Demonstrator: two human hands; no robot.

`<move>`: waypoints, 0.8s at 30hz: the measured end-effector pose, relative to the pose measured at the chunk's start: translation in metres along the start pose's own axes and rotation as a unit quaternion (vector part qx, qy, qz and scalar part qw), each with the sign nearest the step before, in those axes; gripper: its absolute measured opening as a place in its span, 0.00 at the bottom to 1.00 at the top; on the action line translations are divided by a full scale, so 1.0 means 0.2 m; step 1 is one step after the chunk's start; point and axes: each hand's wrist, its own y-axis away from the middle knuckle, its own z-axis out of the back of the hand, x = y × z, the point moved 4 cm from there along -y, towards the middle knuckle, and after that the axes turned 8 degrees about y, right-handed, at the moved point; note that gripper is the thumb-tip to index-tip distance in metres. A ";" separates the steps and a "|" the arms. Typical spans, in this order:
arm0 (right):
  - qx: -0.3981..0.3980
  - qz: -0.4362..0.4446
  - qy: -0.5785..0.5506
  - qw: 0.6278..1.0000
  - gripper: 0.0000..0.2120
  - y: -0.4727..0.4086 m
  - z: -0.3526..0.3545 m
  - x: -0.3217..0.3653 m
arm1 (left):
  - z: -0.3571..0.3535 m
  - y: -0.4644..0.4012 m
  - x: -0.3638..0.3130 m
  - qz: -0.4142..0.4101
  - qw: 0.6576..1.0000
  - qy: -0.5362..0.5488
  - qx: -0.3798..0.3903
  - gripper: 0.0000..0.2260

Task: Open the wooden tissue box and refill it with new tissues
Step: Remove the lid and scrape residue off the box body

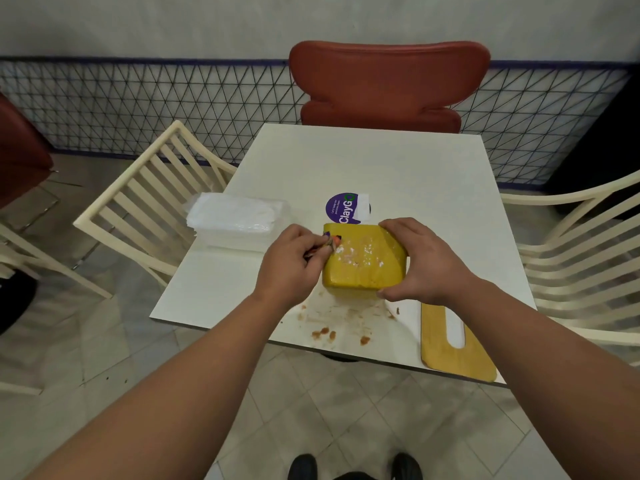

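Right hand (pixel 420 261) grip clasps wooden tissue box (pixel 363 263) on surface (pixel 363 161). Left hand (pixel 291 263) grip pinches something small, possibly a wrapper, beside box. Slotted lid (pixel 453 344) lies apart.

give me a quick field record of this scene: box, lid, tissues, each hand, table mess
box: yellow wooden tissue box, on white table
lid: slotted wooden lid, off, near table edge
tissues: wrapped tissue pack, left of box
left hand: pinches small object at box's corner, identity unclear
right hand: grips box's right side
mess: brownish crumbs
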 end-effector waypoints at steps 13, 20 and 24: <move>-0.003 -0.002 -0.014 1.000 0.52 -0.01 0.02 0.00 | -0.05 0.07 0.01 0.023 0.999 0.031 -0.015 0.08; 0.001 0.001 -0.017 1.000 0.53 0.00 0.01 0.01 | -0.03 -0.07 -0.02 0.068 0.994 0.063 -0.063 0.07; -0.008 -0.004 -0.015 1.000 0.51 -0.01 0.03 0.01 | -0.06 0.11 0.01 0.055 0.994 0.078 -0.046 0.06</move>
